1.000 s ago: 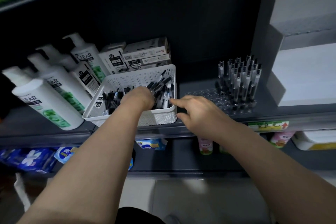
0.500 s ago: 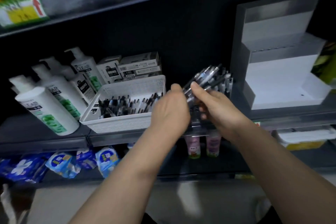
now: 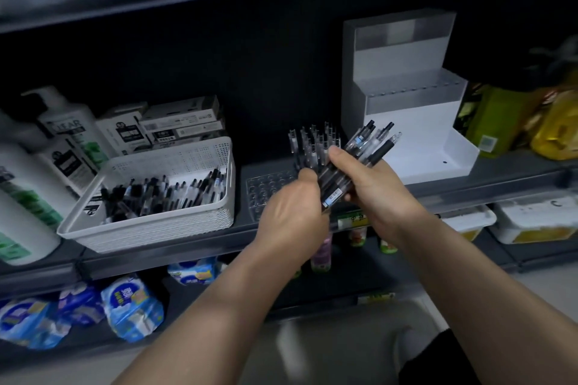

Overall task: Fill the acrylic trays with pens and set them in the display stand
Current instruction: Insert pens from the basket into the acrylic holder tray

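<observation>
A bundle of black-and-clear pens (image 3: 359, 159) slants up to the right between both hands. My right hand (image 3: 375, 191) grips the bundle from the right, thumb across it. My left hand (image 3: 294, 216) holds its lower end. Behind them a clear acrylic tray (image 3: 266, 191) with rows of holes lies on the shelf, with several pens (image 3: 312, 144) standing upright in its far part. A white basket (image 3: 200, 216) at the left holds many loose pens (image 3: 162, 194). The white stepped display stand (image 3: 406, 122) stands at the right.
White shampoo pump bottles (image 3: 37, 172) and small boxes (image 3: 181, 122) crowd the shelf's left end. Green and yellow packets (image 3: 516, 122) sit right of the stand. The shelf edge (image 3: 469, 194) runs across. Below lie blue tissue packs (image 3: 131, 306), small bottles (image 3: 322, 253) and white tubs (image 3: 538, 222).
My left hand came out of the basket with pens and moved right. My right hand left the basket rim and took hold of the bundle, which now sits in front of the acrylic tray.
</observation>
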